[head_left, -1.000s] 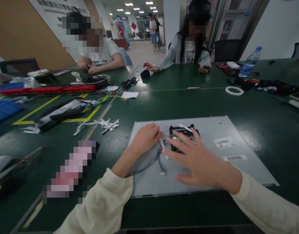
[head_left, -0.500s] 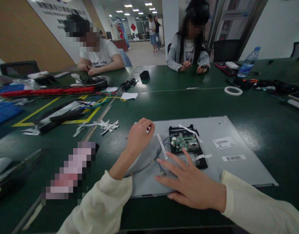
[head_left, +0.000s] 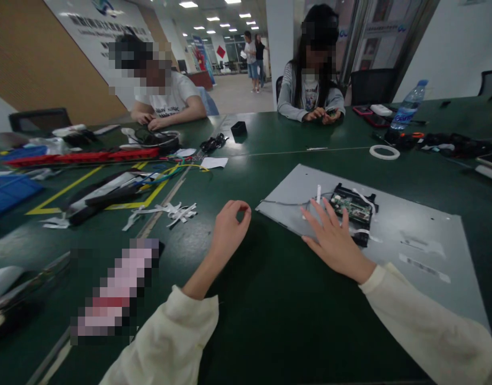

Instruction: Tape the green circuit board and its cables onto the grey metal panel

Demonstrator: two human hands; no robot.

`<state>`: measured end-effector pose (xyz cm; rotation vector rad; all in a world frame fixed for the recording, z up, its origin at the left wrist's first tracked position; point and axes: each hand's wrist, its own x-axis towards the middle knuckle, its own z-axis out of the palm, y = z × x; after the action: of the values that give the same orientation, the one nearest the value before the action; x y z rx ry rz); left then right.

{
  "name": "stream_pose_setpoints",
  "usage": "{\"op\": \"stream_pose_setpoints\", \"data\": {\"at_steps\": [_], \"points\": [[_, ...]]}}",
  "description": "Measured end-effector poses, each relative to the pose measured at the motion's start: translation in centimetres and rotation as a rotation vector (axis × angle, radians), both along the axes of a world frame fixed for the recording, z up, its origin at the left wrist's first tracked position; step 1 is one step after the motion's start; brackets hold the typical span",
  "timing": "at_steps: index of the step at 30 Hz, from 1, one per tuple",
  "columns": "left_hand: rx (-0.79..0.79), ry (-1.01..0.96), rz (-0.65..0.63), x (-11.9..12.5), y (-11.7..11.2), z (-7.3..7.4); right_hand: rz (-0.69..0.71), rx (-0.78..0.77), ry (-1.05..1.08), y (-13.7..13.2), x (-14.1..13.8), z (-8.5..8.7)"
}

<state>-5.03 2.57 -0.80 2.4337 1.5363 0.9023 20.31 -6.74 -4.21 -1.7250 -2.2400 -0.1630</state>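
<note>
My right hand, fingers spread, lies over the near-left part of a flat grey metal panel, touching it beside a black frame with a green circuit board. White tape strips cross the frame. Thin grey cables run left from the board, partly hidden by my fingers. To the left of the panel, my left hand hovers over the green table with thumb and fingertips pinched together. Whatever may be between those fingertips is too small to make out.
Cut white strips and a pixelated flat object lie left. Beyond are a black tool-like item, a blue tray, a tape roll and a water bottle. Two people sit across the table.
The panel has turned clockwise and slid away to the right, with my right hand moving along on it. My left hand, still pinched, is now clear of the panel over the table.
</note>
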Motion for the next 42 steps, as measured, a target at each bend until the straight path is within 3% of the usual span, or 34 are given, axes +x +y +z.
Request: {"op": "stream_pose_setpoints", "data": {"at_steps": [8,18,31,37,42], "points": [[-0.016,0.018,-0.036,0.1,-0.1,-0.6,-0.296,0.058,-0.030,2.4,5.6,-1.9],[-0.005,0.051,-0.054,0.3,-0.2,-0.7,-0.541,0.041,-0.075,3.1,12.1,-3.2],[-0.043,0.091,-0.060,0.1,-0.5,-0.8,-0.646,0.042,-0.021,4.0,18.8,-4.1],[-0.090,0.190,-0.112,0.3,-0.6,-0.8,-0.663,0.161,-0.087,4.2,19.3,-3.4],[-0.113,0.275,-0.143,0.7,-0.9,-0.6,-0.691,0.058,-0.082,3.1,19.9,-2.5]]}}
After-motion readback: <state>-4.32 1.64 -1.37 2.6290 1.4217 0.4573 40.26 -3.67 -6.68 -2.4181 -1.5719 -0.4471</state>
